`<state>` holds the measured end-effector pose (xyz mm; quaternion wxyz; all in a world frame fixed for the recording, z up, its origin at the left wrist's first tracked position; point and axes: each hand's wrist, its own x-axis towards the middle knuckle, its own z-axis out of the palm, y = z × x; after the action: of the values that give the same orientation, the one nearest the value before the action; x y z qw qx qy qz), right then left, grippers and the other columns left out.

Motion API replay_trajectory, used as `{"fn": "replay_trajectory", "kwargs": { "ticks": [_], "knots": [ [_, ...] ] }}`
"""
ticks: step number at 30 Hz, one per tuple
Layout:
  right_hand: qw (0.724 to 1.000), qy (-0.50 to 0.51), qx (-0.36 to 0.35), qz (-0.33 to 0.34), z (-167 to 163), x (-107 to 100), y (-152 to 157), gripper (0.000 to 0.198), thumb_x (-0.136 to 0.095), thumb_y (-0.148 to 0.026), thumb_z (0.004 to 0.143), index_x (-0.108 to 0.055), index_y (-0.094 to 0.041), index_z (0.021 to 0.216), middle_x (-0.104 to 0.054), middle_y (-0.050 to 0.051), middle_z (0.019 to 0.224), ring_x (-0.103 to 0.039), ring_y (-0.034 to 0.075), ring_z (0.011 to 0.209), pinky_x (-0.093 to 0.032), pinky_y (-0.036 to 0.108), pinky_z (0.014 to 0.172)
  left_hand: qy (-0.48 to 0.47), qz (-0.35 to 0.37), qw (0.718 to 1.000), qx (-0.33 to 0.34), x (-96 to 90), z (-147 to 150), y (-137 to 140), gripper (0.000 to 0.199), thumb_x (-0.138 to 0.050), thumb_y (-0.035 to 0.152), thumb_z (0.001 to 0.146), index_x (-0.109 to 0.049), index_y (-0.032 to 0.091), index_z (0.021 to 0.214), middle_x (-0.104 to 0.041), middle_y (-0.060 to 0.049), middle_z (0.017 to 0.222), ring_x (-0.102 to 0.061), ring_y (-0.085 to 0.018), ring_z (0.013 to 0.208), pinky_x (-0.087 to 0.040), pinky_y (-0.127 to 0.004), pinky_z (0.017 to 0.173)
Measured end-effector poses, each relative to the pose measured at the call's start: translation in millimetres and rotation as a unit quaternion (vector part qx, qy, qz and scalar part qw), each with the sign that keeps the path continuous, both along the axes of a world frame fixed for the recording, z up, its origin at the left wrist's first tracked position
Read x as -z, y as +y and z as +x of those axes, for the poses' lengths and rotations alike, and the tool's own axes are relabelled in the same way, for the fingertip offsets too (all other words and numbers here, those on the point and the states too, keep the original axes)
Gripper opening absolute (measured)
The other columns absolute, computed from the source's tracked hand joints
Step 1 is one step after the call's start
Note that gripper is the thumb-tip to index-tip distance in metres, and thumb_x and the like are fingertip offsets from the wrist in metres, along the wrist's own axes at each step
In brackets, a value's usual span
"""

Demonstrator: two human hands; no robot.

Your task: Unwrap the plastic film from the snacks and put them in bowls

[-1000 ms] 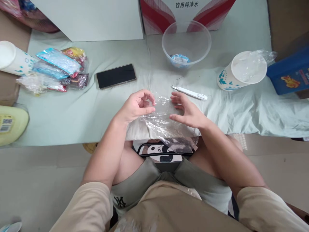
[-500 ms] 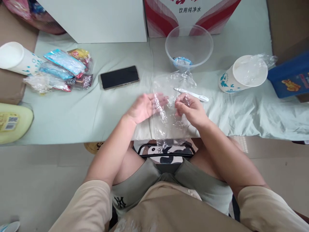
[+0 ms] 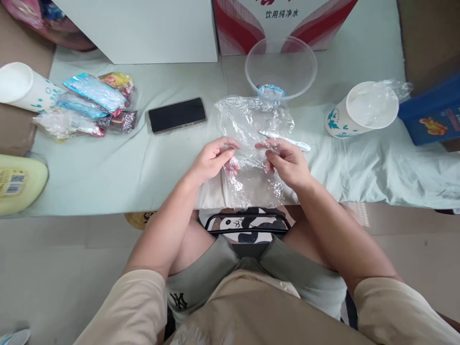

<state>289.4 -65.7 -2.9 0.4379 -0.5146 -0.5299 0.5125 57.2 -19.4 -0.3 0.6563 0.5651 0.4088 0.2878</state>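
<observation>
A sheet of clear plastic film lies crinkled between my hands, spreading from the bowl's front down to the table edge. My left hand pinches its left side with thumb and fingers. On the other side my right hand grips the film too, thumb bent against the fingers. A white slim-handled tool with a narrow tip rests just beyond my right hand, its tip end under or beside the film. Behind the film stands a clear plastic bowl with a small blue-and-white packet showing at its bottom.
A black phone lies left of the film. Wrapped snack packets and a paper cup sit further left. At right stands another paper cup holding clear plastic, near a blue box. Large boxes line the back.
My left hand has turned from flat with fingers stretched to pinching the film. The film has spread out wider and further towards the bowl. My right hand stays about where it was.
</observation>
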Motion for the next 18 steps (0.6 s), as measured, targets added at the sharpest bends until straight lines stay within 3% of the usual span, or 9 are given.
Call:
{"fn": "replay_trajectory", "kwargs": {
  "ticks": [4, 8, 11, 15, 18],
  "knots": [
    [0.998, 0.044, 0.020, 0.039, 4, 3, 0, 0.036, -0.066, -0.060, 0.086, -0.071, -0.024, 0.085, -0.068, 0.006, 0.126, -0.051, 0.007, 0.057, -0.046, 0.030, 0.052, -0.054, -0.028, 0.997, -0.041, -3.3, -4, 1, 0.027, -0.077, 0.043, 0.078, -0.065, 0.026, 0.094, -0.071, 0.004, 0.066, -0.068, -0.015, 0.053, -0.056, -0.028, 0.050],
    [0.999, 0.025, 0.015, 0.027, 6, 1, 0, 0.036, -0.062, -0.057, 0.087, -0.063, -0.023, 0.073, -0.064, 0.007, 0.128, -0.057, 0.013, 0.071, -0.049, 0.032, 0.058, -0.093, -0.027, 0.994, -0.050, -6.4, -4, 3, 0.020, -0.078, 0.038, 0.071, -0.067, 0.022, 0.072, -0.071, 0.000, 0.067, -0.070, -0.016, 0.059, -0.060, -0.031, 0.059],
    [0.999, -0.038, 0.017, 0.018, 7, 0, 0, 0.039, -0.054, -0.054, 0.092, -0.059, -0.022, 0.070, -0.060, 0.007, 0.130, -0.062, 0.018, 0.086, -0.053, 0.036, 0.067, -0.083, -0.009, 0.996, -0.042, -7.6, -4, 6, 0.024, -0.071, 0.043, 0.075, -0.070, 0.020, 0.069, -0.073, -0.005, 0.072, -0.071, -0.018, 0.066, -0.061, -0.033, 0.062],
    [0.996, -0.083, 0.008, 0.029, 10, 0, 1, 0.034, -0.055, -0.054, 0.093, -0.068, -0.024, 0.083, -0.051, 0.007, 0.148, -0.065, 0.025, 0.111, -0.056, 0.039, 0.078, -0.025, 0.065, 0.996, -0.047, -4.8, -4, 7, 0.031, -0.071, 0.048, 0.080, -0.070, 0.018, 0.072, -0.075, -0.007, 0.082, -0.067, -0.015, 0.068, -0.056, -0.030, 0.063],
    [0.997, -0.073, 0.021, 0.008, 15, 2, 5, 0.041, -0.045, -0.055, 0.097, -0.067, -0.027, 0.117, -0.048, 0.010, 0.153, -0.067, 0.026, 0.110, -0.057, 0.039, 0.076, 0.025, 0.133, 0.988, -0.067, -1.3, -6, 6, 0.021, -0.079, 0.037, 0.073, -0.068, 0.019, 0.077, -0.071, -0.003, 0.080, -0.059, -0.011, 0.063, -0.050, -0.026, 0.060]
  ]
}}
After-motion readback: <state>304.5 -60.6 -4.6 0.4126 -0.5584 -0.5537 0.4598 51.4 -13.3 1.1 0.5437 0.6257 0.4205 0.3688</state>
